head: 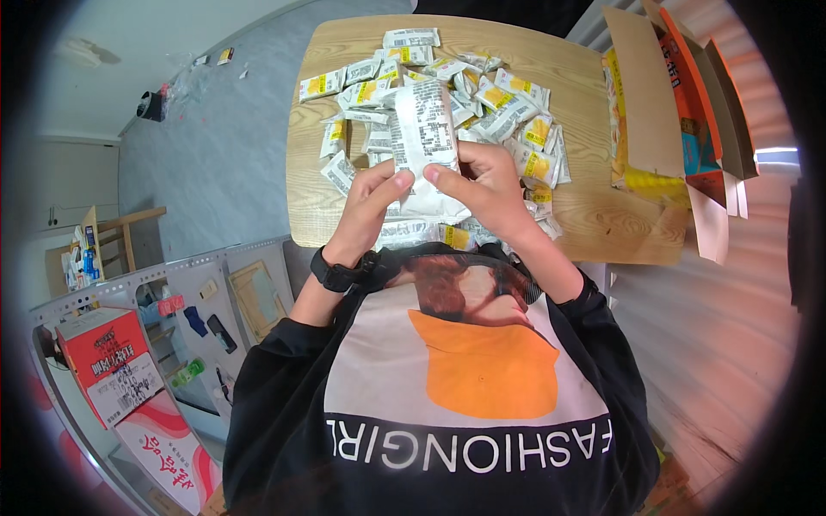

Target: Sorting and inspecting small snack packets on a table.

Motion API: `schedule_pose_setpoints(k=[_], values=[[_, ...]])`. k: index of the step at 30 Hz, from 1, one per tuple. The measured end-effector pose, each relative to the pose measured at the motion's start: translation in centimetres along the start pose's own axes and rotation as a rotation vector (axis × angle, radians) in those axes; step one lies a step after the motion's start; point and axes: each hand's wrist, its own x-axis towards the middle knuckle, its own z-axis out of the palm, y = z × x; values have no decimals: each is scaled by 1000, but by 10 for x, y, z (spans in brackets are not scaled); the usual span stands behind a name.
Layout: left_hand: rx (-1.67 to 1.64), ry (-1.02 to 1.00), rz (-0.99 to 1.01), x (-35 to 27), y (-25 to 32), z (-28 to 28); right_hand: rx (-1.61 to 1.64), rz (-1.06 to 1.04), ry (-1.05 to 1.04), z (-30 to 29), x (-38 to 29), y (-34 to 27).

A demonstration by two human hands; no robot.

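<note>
Between my two hands is a large white plastic food packet (423,129), its seam and printed text facing the camera. My left hand (371,203) grips its near left side, the thumb lying on the film; a black watch is on that wrist. My right hand (487,187) holds the near right side, thumb also on top. Around and under the packet, many small white-and-yellow snack packets (537,132) lie scattered over the wooden table (587,219). Some of them are partly hidden by my hands and the large packet.
Open cardboard cartons (652,97) stand at the table's right edge. On the left is a metal shelf unit (258,248) with a red-and-white carton (113,361), a phone (222,333) and a green bottle (188,373). Plastic litter (187,77) lies on the grey floor.
</note>
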Motion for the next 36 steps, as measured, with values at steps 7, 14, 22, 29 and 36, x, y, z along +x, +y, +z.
schedule_pose_setpoints(k=[7,14,22,29,36], values=[[-70,54,64,-1,3,6,3,166,-147,-8,0,-17],[56,102,180,-1,11,11,-36,136,-177,-23,-2,-6],[21,-9,76,2,8,1,6,-26,-26,-10,-4,-10],[-11,63,61,-2,15,4,-131,-37,-45,-5,-4,-11],[83,63,83,-11,23,14,150,85,-173,-22,2,-6]])
